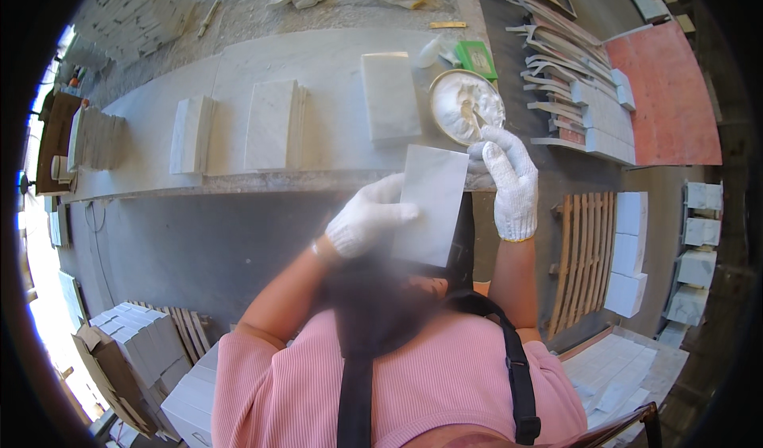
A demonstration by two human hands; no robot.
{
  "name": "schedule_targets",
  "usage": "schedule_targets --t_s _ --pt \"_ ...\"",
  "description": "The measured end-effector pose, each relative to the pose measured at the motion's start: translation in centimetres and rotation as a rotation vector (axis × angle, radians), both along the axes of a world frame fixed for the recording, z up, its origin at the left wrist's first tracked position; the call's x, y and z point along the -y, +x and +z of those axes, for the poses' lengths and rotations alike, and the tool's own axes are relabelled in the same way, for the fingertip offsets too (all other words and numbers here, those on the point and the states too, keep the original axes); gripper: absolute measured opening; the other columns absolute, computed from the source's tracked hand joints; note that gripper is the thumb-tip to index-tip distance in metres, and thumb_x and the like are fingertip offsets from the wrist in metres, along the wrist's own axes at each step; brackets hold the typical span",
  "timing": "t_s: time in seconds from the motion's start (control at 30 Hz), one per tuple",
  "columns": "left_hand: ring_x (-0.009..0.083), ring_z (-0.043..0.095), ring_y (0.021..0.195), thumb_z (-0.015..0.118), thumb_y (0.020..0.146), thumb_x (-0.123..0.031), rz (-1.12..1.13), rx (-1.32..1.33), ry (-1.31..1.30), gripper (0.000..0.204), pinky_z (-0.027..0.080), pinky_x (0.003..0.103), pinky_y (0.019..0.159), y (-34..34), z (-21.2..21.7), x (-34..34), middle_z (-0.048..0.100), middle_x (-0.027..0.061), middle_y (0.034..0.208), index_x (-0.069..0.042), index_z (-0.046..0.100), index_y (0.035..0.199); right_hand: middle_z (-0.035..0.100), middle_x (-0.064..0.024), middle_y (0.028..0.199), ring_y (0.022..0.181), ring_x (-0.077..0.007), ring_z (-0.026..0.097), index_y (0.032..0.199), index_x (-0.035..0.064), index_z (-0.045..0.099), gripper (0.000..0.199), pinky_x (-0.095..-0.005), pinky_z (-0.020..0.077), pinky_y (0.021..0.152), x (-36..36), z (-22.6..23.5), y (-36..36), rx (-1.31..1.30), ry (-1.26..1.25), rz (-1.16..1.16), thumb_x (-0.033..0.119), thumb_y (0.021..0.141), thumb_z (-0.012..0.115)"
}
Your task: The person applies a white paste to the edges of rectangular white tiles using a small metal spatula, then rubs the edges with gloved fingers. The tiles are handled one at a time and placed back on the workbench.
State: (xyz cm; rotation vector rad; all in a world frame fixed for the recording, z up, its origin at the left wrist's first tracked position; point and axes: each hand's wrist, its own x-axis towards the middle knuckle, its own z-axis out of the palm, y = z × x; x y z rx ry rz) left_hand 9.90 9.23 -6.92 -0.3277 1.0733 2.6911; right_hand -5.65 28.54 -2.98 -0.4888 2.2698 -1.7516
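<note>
My left hand, in a white knit glove, grips a rectangular white marble tile by its left edge, thumb across its face. The tile is held up in front of my body, near the table's front edge. My right hand, gloved the same way, is closed in a pinch at the rim of a round tub of white paste. A thin tool reaches from its fingertips into the paste; most of it is hidden. A stack of similar tiles stands on the table just beyond the held tile.
More tile stacks line the table to the left. Beside the tub sit a green box and a yellow strip. Stone pieces are racked at the right, above a wooden pallet. Boxes stand at lower left.
</note>
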Motion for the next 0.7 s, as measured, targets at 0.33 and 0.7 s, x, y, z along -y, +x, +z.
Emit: schedule_targets --t_s 0.33,0.7 --pt "0.0212 0.057 0.132 0.069 0.103 -0.035 0.095 -0.007 0.098 0.065 0.044 0.039 0.114 0.2 -3.6 0.0 0.06 0.0097 0.147 0.001 0.048 0.154 0.071 -0.0115 0.129 0.118 -0.0182 0.065 0.138 -0.0048 0.063 0.039 -0.0319 0.0495 0.104 0.2 -0.8 3.0 0.513 -0.166 0.187 0.015 0.105 0.064" --pt "0.0225 0.056 0.135 0.059 0.109 -0.035 0.069 -0.024 0.065 0.06 0.043 0.041 0.117 -0.1 -5.7 -0.5 0.057 0.0098 0.151 0.0 0.046 0.155 0.071 -0.0103 0.127 0.117 -0.0173 0.066 0.137 -0.0052 0.064 0.037 -0.0321 0.0494 0.104 0.1 -0.9 2.8 0.514 -0.211 0.206 0.014 0.105 0.063"
